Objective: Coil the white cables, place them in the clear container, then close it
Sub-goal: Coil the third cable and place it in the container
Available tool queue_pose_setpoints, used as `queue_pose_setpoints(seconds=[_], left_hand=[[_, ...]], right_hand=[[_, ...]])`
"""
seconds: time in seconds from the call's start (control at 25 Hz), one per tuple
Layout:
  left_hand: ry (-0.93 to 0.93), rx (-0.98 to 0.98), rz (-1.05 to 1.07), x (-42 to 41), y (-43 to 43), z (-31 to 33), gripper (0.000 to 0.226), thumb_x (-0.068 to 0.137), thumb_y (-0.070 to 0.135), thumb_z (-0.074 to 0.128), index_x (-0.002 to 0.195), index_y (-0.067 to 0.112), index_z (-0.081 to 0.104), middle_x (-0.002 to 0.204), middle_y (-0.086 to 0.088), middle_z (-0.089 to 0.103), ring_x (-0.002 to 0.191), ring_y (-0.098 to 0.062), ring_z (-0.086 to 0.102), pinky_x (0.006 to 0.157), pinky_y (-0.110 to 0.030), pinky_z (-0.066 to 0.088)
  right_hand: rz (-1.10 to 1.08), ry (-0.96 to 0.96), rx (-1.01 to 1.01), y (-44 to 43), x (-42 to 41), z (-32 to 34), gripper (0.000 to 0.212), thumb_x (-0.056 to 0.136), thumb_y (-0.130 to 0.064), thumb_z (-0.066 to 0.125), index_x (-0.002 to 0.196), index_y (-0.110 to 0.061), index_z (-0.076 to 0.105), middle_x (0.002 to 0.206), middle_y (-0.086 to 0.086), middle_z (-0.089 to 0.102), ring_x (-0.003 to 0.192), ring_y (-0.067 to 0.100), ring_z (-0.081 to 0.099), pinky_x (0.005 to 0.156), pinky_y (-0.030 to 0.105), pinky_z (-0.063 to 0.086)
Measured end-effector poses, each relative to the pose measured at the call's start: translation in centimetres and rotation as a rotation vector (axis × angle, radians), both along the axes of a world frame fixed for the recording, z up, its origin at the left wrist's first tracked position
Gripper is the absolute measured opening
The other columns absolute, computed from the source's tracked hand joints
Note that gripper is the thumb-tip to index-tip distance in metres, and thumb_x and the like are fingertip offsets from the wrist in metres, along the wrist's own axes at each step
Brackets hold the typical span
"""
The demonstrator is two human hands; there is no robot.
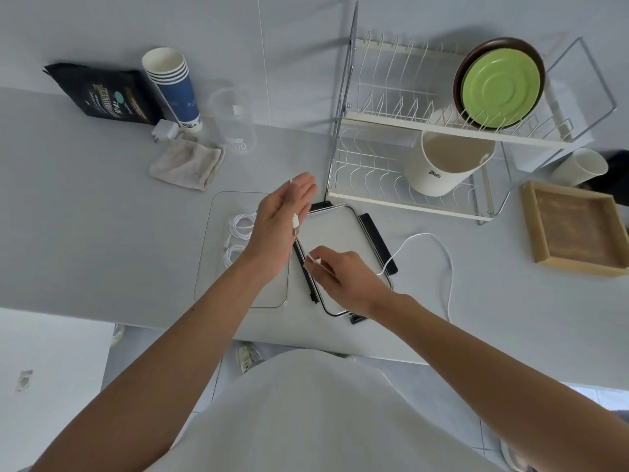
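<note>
**Q:** State the condition of the clear container.

**A:** The clear container (235, 284) stands uncovered on the desk (102, 233), near the middle of the front edge. Two coiled white cables (240, 229) lie in its far half. Its lid (337, 233), fitted with black latches (377, 240), lies flat on the desk, just beside the container on the right.

**Q:** State the condition of each grip.

**A:** My left grip (282, 219) is raised where container and lid meet, wide, fingers straight and together. The loose white cable (451, 274) runs across those fingers, with a connector (295, 221) at the palm. My right grip (343, 277) is narrow: thumb and forefinger pinch the same cable above the lid. From there the cable crosses the lid's right latch and loops over the desk toward the front edge.

**Q:** List other containers.

**A:** A white canister (442, 165) stands in the lower tier of the dish rack (391, 120); a green plate (500, 93) stands in the upper tier. A wooden tray (575, 229) sits at the right edge. Stacked paper cups (170, 83) and a clear beaker (235, 120) stand along the far edge.
</note>
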State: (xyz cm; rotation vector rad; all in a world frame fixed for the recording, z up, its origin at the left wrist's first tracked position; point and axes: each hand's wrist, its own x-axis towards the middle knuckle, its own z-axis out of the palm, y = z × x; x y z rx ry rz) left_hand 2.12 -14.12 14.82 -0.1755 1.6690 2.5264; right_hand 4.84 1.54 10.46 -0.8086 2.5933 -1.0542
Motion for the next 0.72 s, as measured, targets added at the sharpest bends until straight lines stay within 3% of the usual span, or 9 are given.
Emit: queue_pose_setpoints(seconds=[0.08,0.28,0.4,0.52,0.6,0.72], left_hand=[[0.036,-0.163,0.028,-0.2,-0.6,-0.5,0.042,0.106,0.023,0.035,0.141,0.002,0.044,0.143,-0.008,0.052,0.132,-0.012,0.051,0.108,-0.024,0.04],[0.102,-0.483,-0.053,-0.3,-2.2,-1.0,0.038,0.107,0.024,0.032,0.132,0.004,0.052,0.126,-0.007,0.064,0.119,-0.014,0.062,0.102,-0.029,0.045],[0.065,-0.449,-0.166,0.2,-2.2,-0.5,0.037,0.107,0.024,0.03,0.125,0.005,0.055,0.117,-0.013,0.069,0.107,-0.023,0.069,0.098,-0.037,0.05],[0.051,-0.392,-0.316,1.1,-1.7,1.0,0.033,0.107,0.02,0.028,0.114,0.009,0.058,0.096,-0.016,0.072,0.084,-0.029,0.072,0.079,-0.032,0.055],[0.06,-0.415,-0.368,1.6,-1.2,2.0,0.035,0.107,0.02,0.028,0.111,0.011,0.061,0.078,-0.009,0.07,0.063,-0.024,0.064,0.064,-0.025,0.048],[0.097,-0.465,-0.397,2.0,-0.7,2.7,0.041,0.107,0.024,0.027,0.119,0.003,0.06,0.066,-0.003,0.062,0.05,-0.014,0.046,0.057,-0.022,0.039]], right_hand=[[0.011,-0.026,-0.028,0.4,0.1,1.0,0.016,0.102,-0.026,0.05,0.092,-0.015,0.056,0.051,-0.006,0.041,0.05,0.018,0.039,0.057,0.036,0.04],[-0.143,-0.104,-0.169,1.8,-0.9,3.8,0.015,0.099,-0.023,0.055,0.092,-0.012,0.062,0.061,0.009,0.054,0.057,0.028,0.049,0.056,0.034,0.043],[-0.22,-0.09,-0.238,2.1,-2.0,5.7,0.012,0.099,-0.018,0.058,0.088,-0.015,0.064,0.057,-0.002,0.05,0.052,0.009,0.044,0.053,0.018,0.038],[-0.207,-0.052,-0.274,1.9,-3.1,7.2,0.013,0.098,-0.019,0.058,0.089,-0.014,0.066,0.059,-0.008,0.053,0.054,0.006,0.046,0.056,0.015,0.038],[-0.205,-0.047,-0.312,1.6,-3.7,7.8,0.014,0.098,-0.019,0.058,0.088,-0.012,0.065,0.063,-0.014,0.06,0.056,0.005,0.049,0.059,0.016,0.041],[-0.23,-0.058,-0.377,1.3,-4.5,8.1,0.014,0.097,-0.017,0.06,0.084,-0.019,0.063,0.065,-0.02,0.06,0.058,0.003,0.051,0.062,0.019,0.042]])
